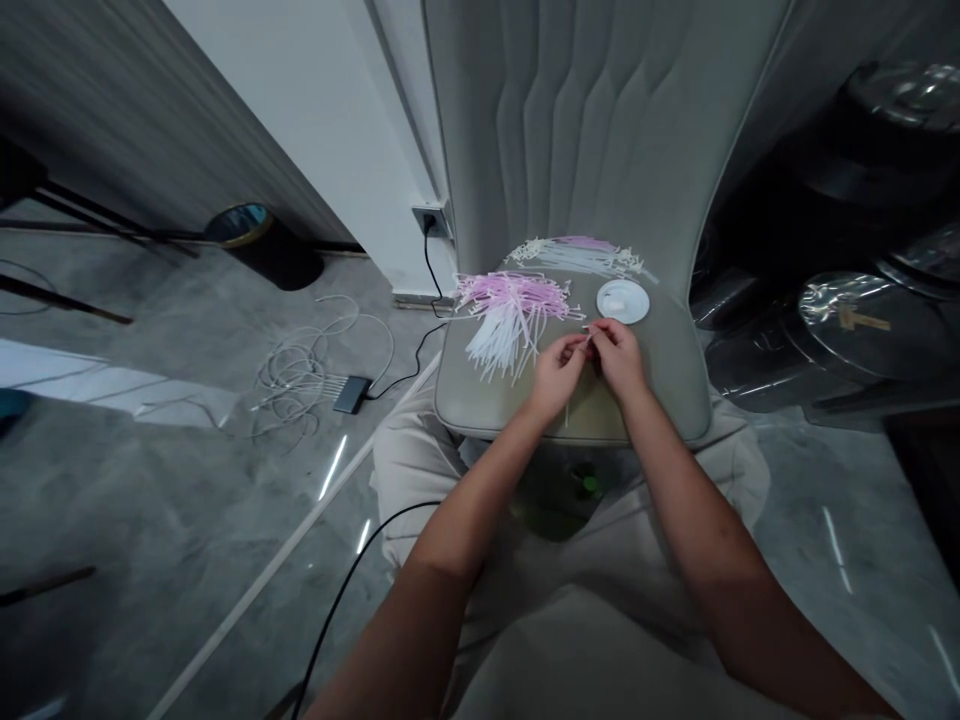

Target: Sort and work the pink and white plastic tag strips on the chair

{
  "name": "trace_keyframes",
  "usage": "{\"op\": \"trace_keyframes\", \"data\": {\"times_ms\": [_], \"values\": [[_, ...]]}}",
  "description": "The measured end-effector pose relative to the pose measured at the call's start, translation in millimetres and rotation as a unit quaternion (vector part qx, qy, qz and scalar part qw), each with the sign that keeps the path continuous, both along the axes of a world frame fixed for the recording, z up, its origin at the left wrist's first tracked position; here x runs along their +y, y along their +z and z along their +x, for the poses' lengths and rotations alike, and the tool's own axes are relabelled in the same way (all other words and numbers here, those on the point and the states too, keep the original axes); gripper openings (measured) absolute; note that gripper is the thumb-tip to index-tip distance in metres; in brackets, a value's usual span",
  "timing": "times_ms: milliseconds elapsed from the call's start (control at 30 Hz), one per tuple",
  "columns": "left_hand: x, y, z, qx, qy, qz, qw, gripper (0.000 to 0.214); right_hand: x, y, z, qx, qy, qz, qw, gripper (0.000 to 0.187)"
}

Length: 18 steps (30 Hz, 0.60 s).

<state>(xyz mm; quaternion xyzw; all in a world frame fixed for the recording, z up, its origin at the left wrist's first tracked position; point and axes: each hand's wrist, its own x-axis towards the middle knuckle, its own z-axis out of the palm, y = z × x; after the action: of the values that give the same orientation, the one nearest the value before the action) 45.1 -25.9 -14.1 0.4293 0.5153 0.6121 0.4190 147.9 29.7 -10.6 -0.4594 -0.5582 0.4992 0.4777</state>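
Note:
My left hand (pixel 559 375) and my right hand (pixel 619 358) meet above a grey upholstered chair seat (pixel 664 375), with their fingertips pinching a thin white strand (pixel 589 340). Just left of my left hand lies a loose heap of pink and white plastic strands (pixel 510 320). A second band of white and pink strands (pixel 581 257) lies along the back of the seat. Beyond my right hand sits a round white dish (pixel 622 301) holding something small and white.
A black cable runs from a wall socket (pixel 431 222) to a flat dark device (pixel 351 394) beside coiled white wire (pixel 289 375). A black bin (pixel 262 245) stands by the wall. Large black drums with shiny lids (pixel 847 325) crowd the right. My beige-clad knees (pixel 416 465) lie below the seat.

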Motion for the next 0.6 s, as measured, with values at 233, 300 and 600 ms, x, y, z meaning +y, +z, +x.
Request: {"op": "trace_keyframes", "data": {"times_ms": [233, 300, 600], "values": [[-4, 1.8, -2, 0.027, 0.058, 0.005, 0.998, 0.019, -15, -4.5, 7, -0.079, 0.006, 0.06, 0.995, 0.027], [-4, 3.5, -2, 0.035, 0.072, 0.007, 0.997, 0.017, -18, -3.5, 7, -0.103, 0.004, 0.082, 0.991, 0.028], [-6, 5.9, 0, 0.093, 0.089, -0.005, 0.992, 0.015, -23, 2.1, 7, -0.16, 0.012, 0.143, 0.977, 0.024]]}}
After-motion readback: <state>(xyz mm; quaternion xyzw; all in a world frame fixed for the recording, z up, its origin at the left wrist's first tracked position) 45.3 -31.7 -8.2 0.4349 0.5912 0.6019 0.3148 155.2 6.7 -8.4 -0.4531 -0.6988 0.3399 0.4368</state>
